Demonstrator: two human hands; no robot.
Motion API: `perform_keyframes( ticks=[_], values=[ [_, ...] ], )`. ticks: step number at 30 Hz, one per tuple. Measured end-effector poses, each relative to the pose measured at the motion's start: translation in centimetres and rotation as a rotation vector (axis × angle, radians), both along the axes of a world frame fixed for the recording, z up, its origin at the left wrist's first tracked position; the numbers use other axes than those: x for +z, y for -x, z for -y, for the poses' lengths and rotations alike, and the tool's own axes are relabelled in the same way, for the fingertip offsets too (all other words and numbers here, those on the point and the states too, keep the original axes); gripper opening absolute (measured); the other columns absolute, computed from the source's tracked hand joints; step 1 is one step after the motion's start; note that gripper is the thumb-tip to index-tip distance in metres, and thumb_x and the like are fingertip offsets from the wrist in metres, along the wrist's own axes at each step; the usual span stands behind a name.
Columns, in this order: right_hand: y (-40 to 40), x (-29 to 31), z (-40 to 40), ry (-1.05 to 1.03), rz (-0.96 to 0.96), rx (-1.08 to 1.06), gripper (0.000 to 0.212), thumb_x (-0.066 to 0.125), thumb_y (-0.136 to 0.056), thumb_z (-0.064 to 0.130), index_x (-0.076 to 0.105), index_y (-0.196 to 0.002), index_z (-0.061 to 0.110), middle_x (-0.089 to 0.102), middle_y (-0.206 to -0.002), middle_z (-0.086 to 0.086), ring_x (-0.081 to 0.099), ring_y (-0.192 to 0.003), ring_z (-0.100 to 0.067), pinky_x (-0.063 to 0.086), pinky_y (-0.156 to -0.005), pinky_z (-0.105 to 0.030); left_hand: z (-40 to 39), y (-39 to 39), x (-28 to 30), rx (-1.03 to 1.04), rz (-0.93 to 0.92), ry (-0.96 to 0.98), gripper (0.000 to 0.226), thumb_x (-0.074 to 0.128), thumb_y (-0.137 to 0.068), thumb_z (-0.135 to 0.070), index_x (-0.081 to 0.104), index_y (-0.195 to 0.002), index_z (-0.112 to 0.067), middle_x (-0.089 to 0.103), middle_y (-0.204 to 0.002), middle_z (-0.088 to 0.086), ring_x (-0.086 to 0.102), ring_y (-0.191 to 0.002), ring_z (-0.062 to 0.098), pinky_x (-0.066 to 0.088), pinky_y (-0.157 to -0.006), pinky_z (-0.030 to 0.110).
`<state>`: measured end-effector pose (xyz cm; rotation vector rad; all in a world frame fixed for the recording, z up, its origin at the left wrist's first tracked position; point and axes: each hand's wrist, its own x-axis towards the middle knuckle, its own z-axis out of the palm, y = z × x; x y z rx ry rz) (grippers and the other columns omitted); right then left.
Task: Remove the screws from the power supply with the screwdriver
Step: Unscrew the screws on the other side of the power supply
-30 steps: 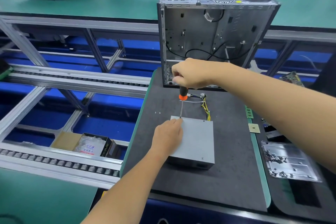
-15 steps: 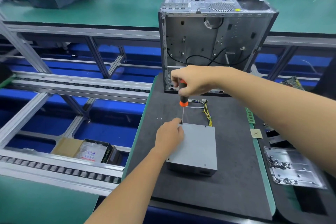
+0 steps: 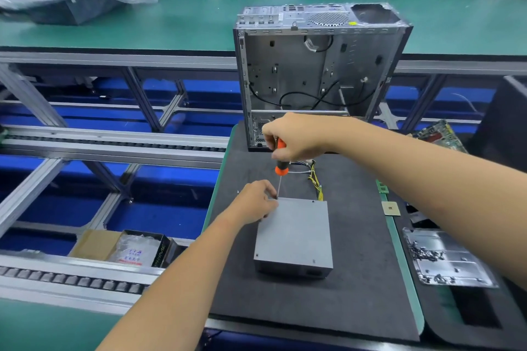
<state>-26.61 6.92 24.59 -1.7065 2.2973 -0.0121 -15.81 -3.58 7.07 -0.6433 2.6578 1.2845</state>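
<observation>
A grey metal power supply (image 3: 296,234) lies flat on the black mat (image 3: 356,288), its yellow and white cables (image 3: 315,179) trailing off the far side. My right hand (image 3: 295,137) grips the orange-and-black screwdriver (image 3: 281,169) upright, the thin shaft pointing down at the box's far-left corner. My left hand (image 3: 255,201) rests on that same corner with its fingers curled round the edge, right beside the tip. The screw under the tip is hidden by my fingers. A tiny loose screw (image 3: 238,191) lies on the mat to the left.
An open, empty computer case (image 3: 299,71) stands upright just behind my right hand. To the right lie a metal tray (image 3: 445,262) holding several screws, a small chip (image 3: 391,208) and a circuit board (image 3: 439,137). A roller conveyor frame (image 3: 114,145) runs along the left.
My right hand and the screwdriver have lifted slightly and my grip has turned on the handle. The left hand's fingers have curled closer round the tip at the corner.
</observation>
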Motion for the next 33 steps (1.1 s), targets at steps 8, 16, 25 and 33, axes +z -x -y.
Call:
perform_keyframes(
  ticks=[8,16,25,33],
  values=[
    [-0.3,-0.1,-0.6,0.028,0.054,0.0,0.019,0.066,-0.078,0.013,0.054,-0.092,0.018,0.051,-0.077,0.014,0.049,-0.076,-0.015,0.043,-0.06,-0.029,0.1,0.9,1.0,-0.052,0.083,0.019,0.005,0.059,-0.087,-0.014,0.054,-0.088,-0.016,0.065,-0.064,0.009,0.058,-0.045,0.018,0.051,-0.05,0.025],
    [-0.7,-0.3,-0.8,0.111,0.066,-0.018,0.017,0.068,-0.074,0.018,0.055,-0.086,0.017,0.054,-0.074,0.014,0.052,-0.076,-0.013,0.04,-0.056,-0.027,0.0,1.0,1.5,-0.131,0.1,0.084,0.005,0.056,-0.089,-0.016,0.054,-0.086,-0.018,0.065,-0.065,0.01,0.059,-0.048,0.018,0.055,-0.055,0.028],
    [1.3,0.5,-2.3,0.206,0.128,-0.225,0.009,0.061,-0.075,0.017,0.053,-0.078,0.018,0.067,-0.073,0.008,0.06,-0.083,-0.018,0.047,-0.062,-0.032,-0.1,0.3,1.4,-0.144,0.008,0.218,0.011,0.055,-0.089,-0.021,0.065,-0.093,-0.018,0.062,-0.06,-0.003,0.06,-0.043,0.013,0.056,-0.052,0.025],
    [1.7,-1.1,-2.6,0.255,0.093,-0.326,0.016,0.067,-0.074,0.019,0.058,-0.085,0.014,0.062,-0.083,0.0,0.06,-0.082,-0.022,0.051,-0.066,-0.035,-0.2,0.1,1.7,-0.22,-0.081,0.368,0.02,0.055,-0.085,-0.011,0.069,-0.073,-0.004,0.066,-0.067,0.008,0.052,-0.046,0.018,0.055,-0.063,0.033]
  ],
)
